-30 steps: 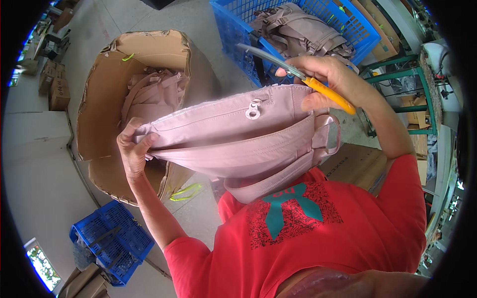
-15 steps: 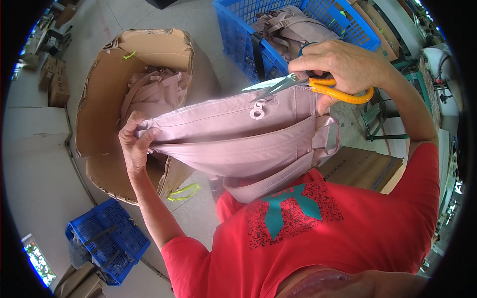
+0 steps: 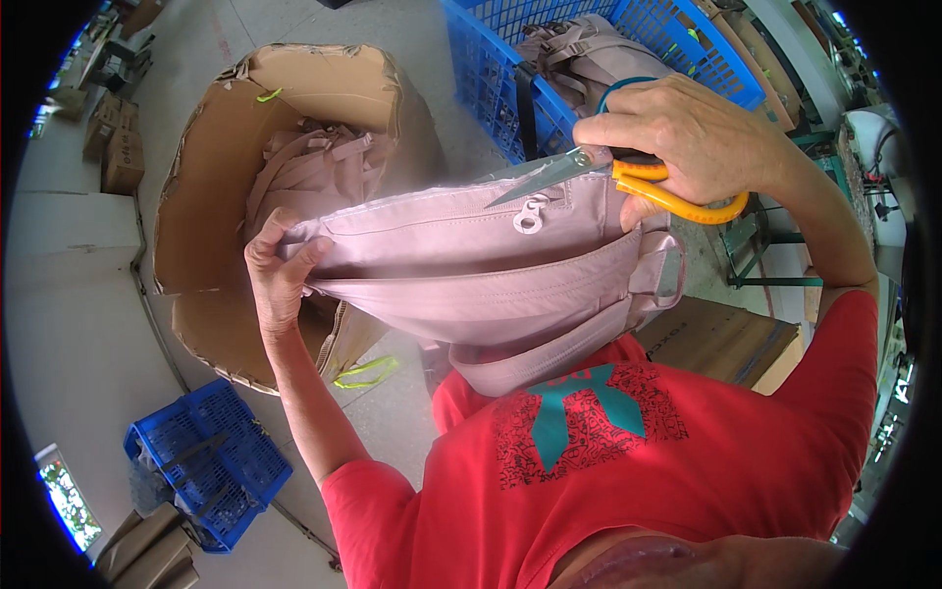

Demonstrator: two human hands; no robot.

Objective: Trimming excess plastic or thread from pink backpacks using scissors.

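A pale pink fabric bag (image 3: 481,290) with a zipper and a ring-shaped zipper pull (image 3: 530,214) is stretched between my hands. My left hand (image 3: 280,265) pinches its left end, thumb in front. At the right end my right hand (image 3: 677,137) is closed around orange-handled scissors (image 3: 687,196), its thumb also against the bag's corner. One metal blade lies across the front of the bag's upper edge, pointing left; the other blade is mostly hidden behind that edge. A wide strap (image 3: 540,368) hangs in a loop below.
A large cardboard box (image 3: 211,187) at left holds pink fabric pieces. Beyond my right hand, a blue crate (image 3: 491,98) contains similar bags. Another blue crate (image 3: 211,461) sits lower left. A closed carton (image 3: 721,339) and a green-framed stand (image 3: 775,255) are at right.
The scissors' front blade has swung lower over the bag's face, and the other blade has slipped mostly behind the edge. Both hands keep hold; the whole view has shifted slightly.
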